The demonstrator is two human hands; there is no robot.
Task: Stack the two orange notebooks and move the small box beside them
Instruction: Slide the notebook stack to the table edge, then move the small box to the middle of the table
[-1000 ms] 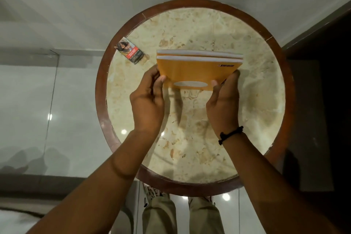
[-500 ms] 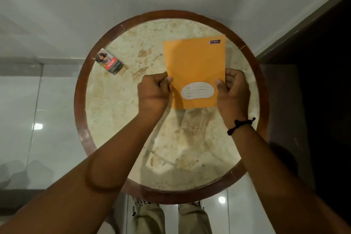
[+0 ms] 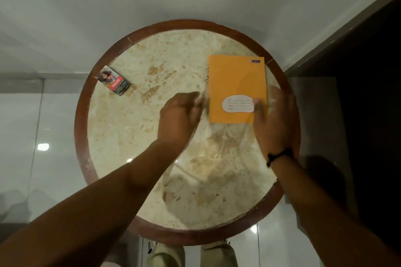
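Orange notebooks [image 3: 237,90] lie flat at 2 o'clock on the table [image 3: 138,136], small box [image 3: 113,80] at 10 – well apart. Left hand [image 3: 180,115] & right hand [image 3: 275,119] blurred, fingers can't tell. Risk imo: a careless reach nudges the stack askew.

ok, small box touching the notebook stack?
Apart. The head view shows the small box at the table's left rim and the orange notebook stack on the right side, with a wide stretch of bare marble between them.
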